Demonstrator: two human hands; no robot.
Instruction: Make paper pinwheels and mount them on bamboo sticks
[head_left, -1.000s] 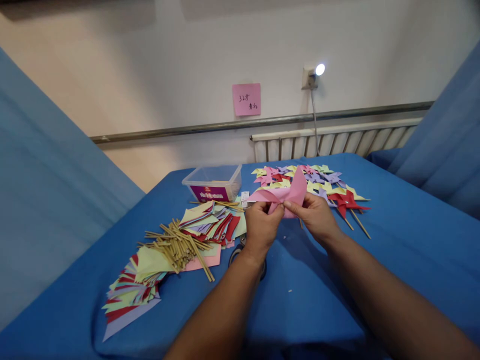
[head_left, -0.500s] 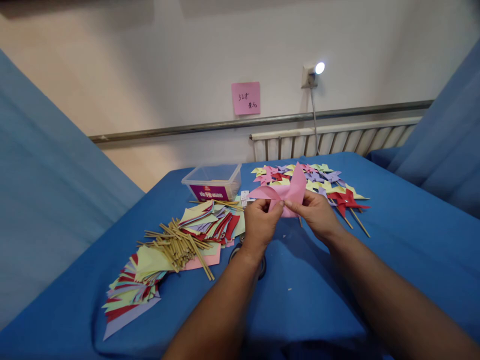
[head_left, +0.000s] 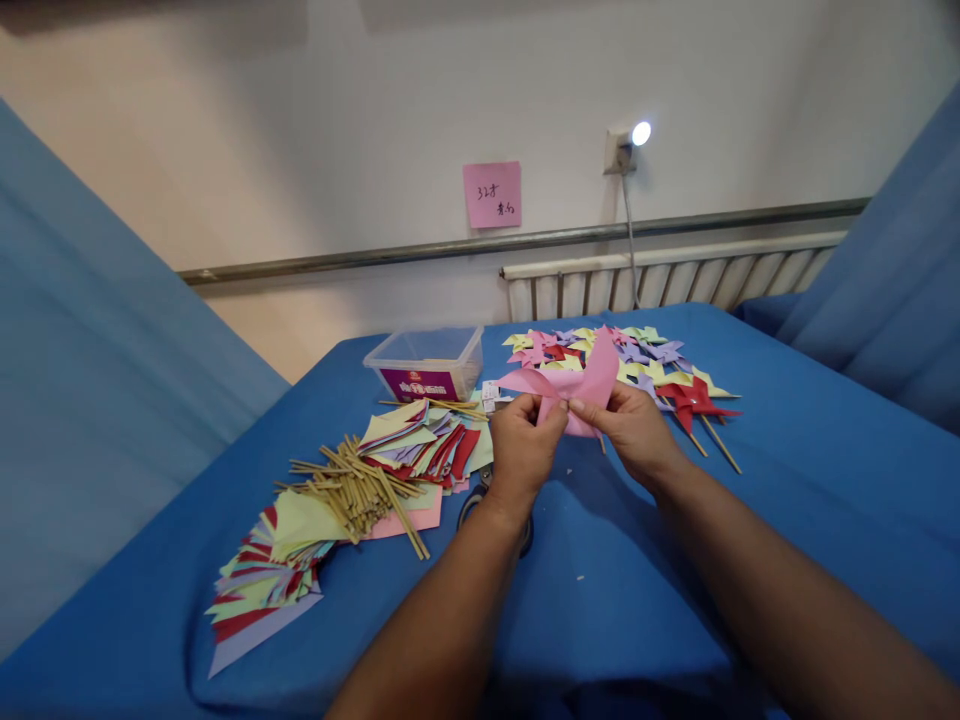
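A pink paper pinwheel (head_left: 592,380) is held above the table between both hands, its blades curled toward the middle. My left hand (head_left: 525,440) is closed on its left side, thumb near the centre. From the right, my right hand (head_left: 630,425) pinches it, the thumb pressing close to the other thumb. Whether a pin or stick is under the thumbs is hidden. Beneath my left forearm lies a pair of scissors (head_left: 526,535), partly covered. Finished pinwheels in several colours, one of them a red pinwheel (head_left: 694,403), lie behind and right of my hands.
On the blue-covered table (head_left: 810,480), wooden sticks (head_left: 356,490) lie heaped at left between a fan of coloured paper (head_left: 262,585) and another paper pile (head_left: 427,445). Behind them stands a clear plastic box (head_left: 424,365). Blue curtains (head_left: 90,350) hang at both sides.
The pinwheel's upper blade has tilted slightly to the right. Both hands keep their hold, thumbs together at the centre, with hardly any other movement.
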